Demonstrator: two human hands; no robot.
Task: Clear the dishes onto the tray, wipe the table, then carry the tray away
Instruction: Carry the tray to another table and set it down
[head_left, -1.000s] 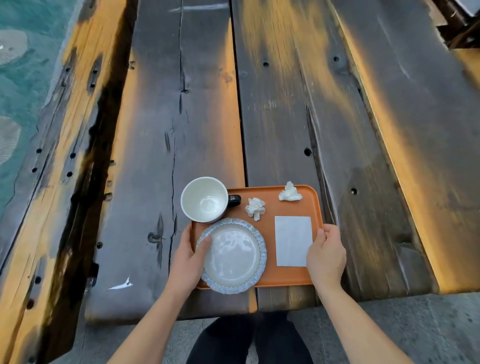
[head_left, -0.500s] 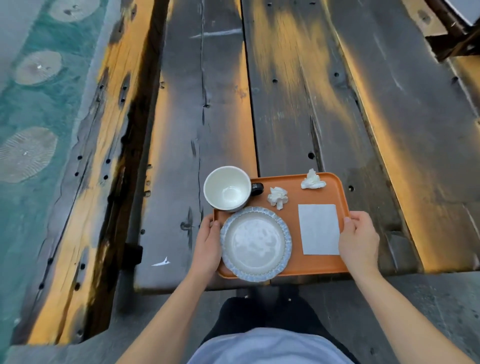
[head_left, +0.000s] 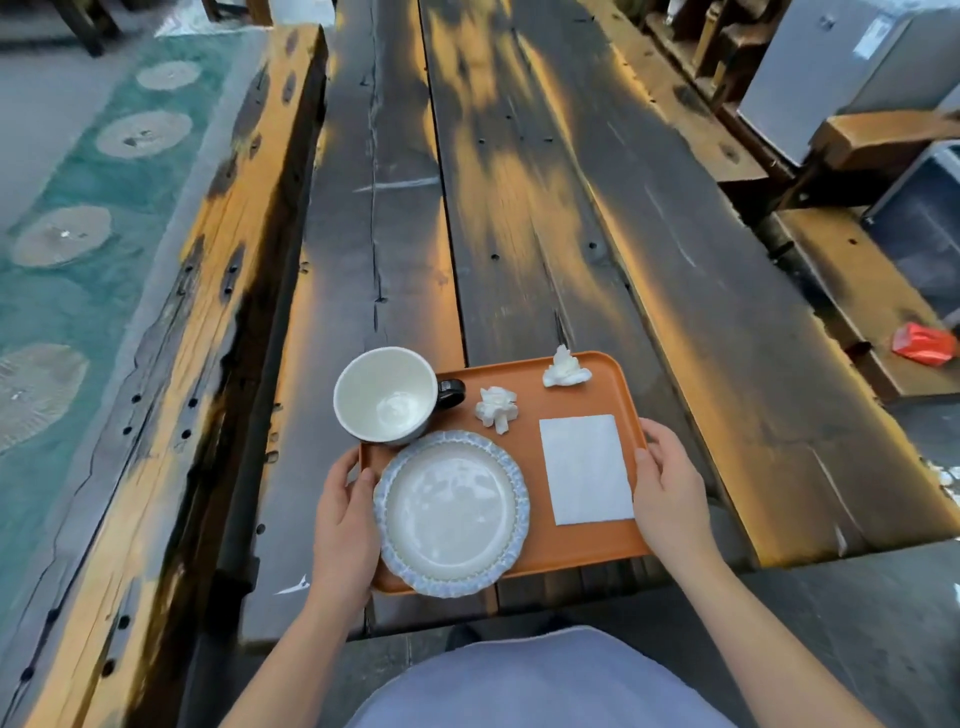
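The table (head_left: 519, 208) stretches further ahead than a moment ago; the person has straightened up. The tray (head_left: 524, 431) has come along, gripped at both short edges, likely just lifting off. The left hand (head_left: 345, 525) curls round one edge, the right hand (head_left: 670, 493) round the other. Plate (head_left: 451, 512), cup (head_left: 387, 395) and napkin (head_left: 587, 470) sit unshifted, so carrying away has begun.

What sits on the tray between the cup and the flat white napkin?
In the head view, a crumpled tissue lies on the orange tray, between the cup and the flat napkin, beside the cup's dark handle.
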